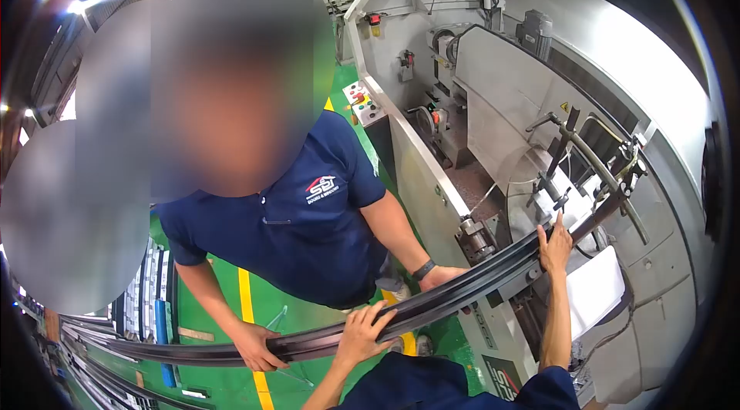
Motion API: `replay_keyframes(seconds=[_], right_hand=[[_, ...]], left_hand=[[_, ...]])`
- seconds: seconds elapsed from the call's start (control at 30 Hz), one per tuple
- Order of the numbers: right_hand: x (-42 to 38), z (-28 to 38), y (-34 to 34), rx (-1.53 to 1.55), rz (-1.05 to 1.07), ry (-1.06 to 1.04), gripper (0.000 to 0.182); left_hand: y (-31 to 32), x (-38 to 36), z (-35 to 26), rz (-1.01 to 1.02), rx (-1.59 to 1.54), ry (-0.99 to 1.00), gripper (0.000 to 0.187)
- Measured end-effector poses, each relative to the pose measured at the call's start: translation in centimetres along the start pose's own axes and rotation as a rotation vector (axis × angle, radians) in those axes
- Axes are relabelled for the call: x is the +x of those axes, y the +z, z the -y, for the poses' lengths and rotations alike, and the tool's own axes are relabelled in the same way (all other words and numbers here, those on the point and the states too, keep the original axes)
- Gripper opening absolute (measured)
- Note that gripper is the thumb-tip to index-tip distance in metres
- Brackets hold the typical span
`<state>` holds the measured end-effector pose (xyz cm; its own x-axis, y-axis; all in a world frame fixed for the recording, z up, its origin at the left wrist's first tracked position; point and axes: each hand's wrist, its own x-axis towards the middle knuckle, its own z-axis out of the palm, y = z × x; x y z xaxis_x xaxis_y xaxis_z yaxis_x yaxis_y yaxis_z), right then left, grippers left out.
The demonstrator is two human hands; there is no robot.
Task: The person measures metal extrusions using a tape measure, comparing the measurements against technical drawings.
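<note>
Through the head camera I have the long dark profile (pixel 432 306) slanting from the lower left up to the grey machine (pixel 501 78), steadied by two people. My left hand (pixel 362 337) lies across it with the fingers spread; my right hand (pixel 553 250) touches it farther up, index finger stretched towards the metal fittings (pixel 556 198), and whether its hidden fingers close underneath I can't tell. The co-worker (pixel 270 236) has one hand (pixel 258 348) on the profile left of mine and another (pixel 443 275) between my two. As I judge it, a length like this could twist or swing if either of us lifted out of step, pinching my right fingertips against those fittings. It might also scrape the cylindrical fitting (pixel 476 239) beside it if it drifted sideways.
</note>
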<state>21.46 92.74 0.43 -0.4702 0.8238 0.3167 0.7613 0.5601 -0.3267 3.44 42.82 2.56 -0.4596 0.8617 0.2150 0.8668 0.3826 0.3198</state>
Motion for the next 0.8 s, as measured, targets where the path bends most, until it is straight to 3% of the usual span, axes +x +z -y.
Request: replay_keyframes(seconds=[0.3,0.47,0.6,0.8], right_hand=[[-0.1,0.1,1.3,-0.115,-0.152,0.040,0.073],[-0.1,-0.2,1.0,-0.061,-0.156,-0.110,0.073],[-0.3,2.4,-0.9,-0.149,-0.041,0.112,0.066],[-0.5,0.3,0.9,-0.124,-0.150,-0.071,0.068]], left_hand=[[-0.2,-0.1,0.0,-0.020,0.008,0.010,0.073],[-0.7,0.1,-0.2,-0.049,0.001,0.021,0.067],[0.6,-0.2,0.4,-0.041,-0.009,0.011,0.072],[0.3,-0.1,0.2,-0.049,-0.008,0.017,0.074]])
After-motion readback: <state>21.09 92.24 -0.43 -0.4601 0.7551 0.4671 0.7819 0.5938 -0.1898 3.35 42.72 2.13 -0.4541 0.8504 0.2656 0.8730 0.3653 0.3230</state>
